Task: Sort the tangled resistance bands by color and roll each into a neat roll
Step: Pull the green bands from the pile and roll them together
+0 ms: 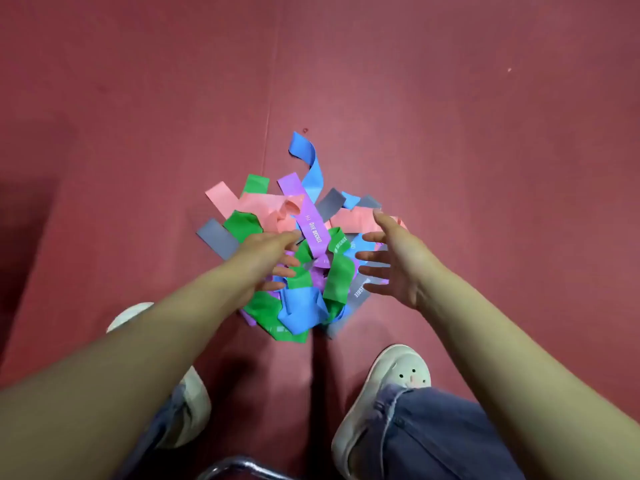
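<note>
Fingers point(369, 268) of the right hand point(391, 258) are spread, gripping nothing, at 3 o'clock of the tangled resistance bands point(304, 306). Left hand point(266, 254) at 9 o'clock, its fingers extended, touching the bands. The pile lies on the red floor point(450, 133).

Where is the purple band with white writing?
The purple band lies diagonally atop the pile's centre on the red floor, between both hands.
</note>
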### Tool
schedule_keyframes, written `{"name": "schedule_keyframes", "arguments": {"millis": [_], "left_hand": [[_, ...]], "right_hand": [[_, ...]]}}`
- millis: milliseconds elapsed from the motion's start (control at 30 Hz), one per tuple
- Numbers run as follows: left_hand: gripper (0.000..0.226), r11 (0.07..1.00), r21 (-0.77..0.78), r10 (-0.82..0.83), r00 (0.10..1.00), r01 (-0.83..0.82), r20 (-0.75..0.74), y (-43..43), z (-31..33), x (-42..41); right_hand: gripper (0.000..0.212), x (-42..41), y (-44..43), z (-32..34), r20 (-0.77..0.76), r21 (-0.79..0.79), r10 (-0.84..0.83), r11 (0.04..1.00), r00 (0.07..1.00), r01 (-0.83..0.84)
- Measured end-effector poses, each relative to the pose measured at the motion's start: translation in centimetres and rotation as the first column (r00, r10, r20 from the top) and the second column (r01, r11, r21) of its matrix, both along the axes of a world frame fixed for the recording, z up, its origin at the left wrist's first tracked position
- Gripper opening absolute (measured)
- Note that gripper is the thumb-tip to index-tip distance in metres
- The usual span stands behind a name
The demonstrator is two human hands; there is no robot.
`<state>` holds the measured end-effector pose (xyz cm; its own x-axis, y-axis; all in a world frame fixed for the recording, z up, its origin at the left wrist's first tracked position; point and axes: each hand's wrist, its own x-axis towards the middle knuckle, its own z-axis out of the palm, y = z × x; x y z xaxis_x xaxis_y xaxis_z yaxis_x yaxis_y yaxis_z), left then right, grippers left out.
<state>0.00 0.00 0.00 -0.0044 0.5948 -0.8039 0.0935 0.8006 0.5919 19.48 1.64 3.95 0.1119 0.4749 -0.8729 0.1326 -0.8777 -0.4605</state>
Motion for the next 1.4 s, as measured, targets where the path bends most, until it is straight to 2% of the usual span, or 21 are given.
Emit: {"name": "schedule_keyframes", "arguments": {"millis": [200, 300, 367, 433, 500, 567, 633, 833, 967, 1200, 1400], "left_hand": [[0.023, 0.996, -0.083, -0.017, 0.999, 0.02, 0.028, 1.2, -7.3, 4.5], [0.018, 0.998, -0.048, 0.03, 0.999, -0.029, 0.018, 2.1, -9.7, 6.8], [0.012, 0.998, -0.057, 0.013, 1.0, -0.012, 0.011, 2.4, -10.7, 8.0], [0.019, 0.993, -0.111, -0.031, 0.999, 0.035, 0.042, 2.3, -11.2, 8.9], [0.031, 0.982, -0.167, -0.069, 0.994, 0.083, 0.085, 2.0, -11.6, 9.2], [0.035, 0.976, -0.186, -0.095, 0.992, 0.109, 0.086, 1.5, -11.6, 9.2], [0.033, 0.985, -0.167, -0.042, 0.997, 0.052, 0.063, 1.5, -11.3, 9.2], [0.024, 0.992, -0.048, 0.119, 0.991, -0.116, 0.062, 2.3, -6.2, 7.9], [0.024, 0.989, 0.009, 0.144, 0.979, -0.146, 0.148, 3.4, 0.3, 6.7], [0.025, 0.969, 0.181, 0.128, 0.967, -0.17, 0.222, 2.3, 12.8, 4.8], [0.024, 0.937, 0.329, 0.072, 0.986, -0.117, 0.149, 0.2, 16.6, 3.1]], "right_hand": [[0.044, 0.8, 1.9, -6.3, 0.029, -0.089, -0.008, 0.996, 1.0, 0.01], [0.067, 1.5, 2.5, -8.7, 0.058, -0.112, -0.049, 0.992, 0.997, 0.055], [0.073, 1.7, 2.6, -9.7, 0.055, -0.141, -0.039, 0.989, 0.998, 0.046], [0.064, 2.0, 2.5, -10.6, 0.002, -0.153, -0.033, 0.988, 0.999, 0.033], [0.045, 1.9, 2.4, -11.1, -0.05, -0.153, -0.049, 0.987, 0.998, 0.041], [0.05, 1.9, 2.0, -11.7, -0.064, -0.163, -0.039, 0.986, 0.997, 0.028], [0.059, 1.5, 1.7, -11.6, -0.057, -0.173, -0.021, 0.985, 0.998, 0.011], [0.037, 1.3, 1.4, -8.0, -0.03, -0.061, -0.111, 0.992, 0.993, 0.109], [0.011, 0.7, 0.7, -3.5, -0.054, 0.087, -0.025, 0.996, 0.998, 0.03], [0.017, -1.0, -1.2, 6.8, -0.171, 0.322, 0.087, 0.946, 0.982, -0.028], [0.044, -1.9, -2.5, 10.7, -0.022, 0.536, 0.104, 0.841, 0.994, -0.076]]}}
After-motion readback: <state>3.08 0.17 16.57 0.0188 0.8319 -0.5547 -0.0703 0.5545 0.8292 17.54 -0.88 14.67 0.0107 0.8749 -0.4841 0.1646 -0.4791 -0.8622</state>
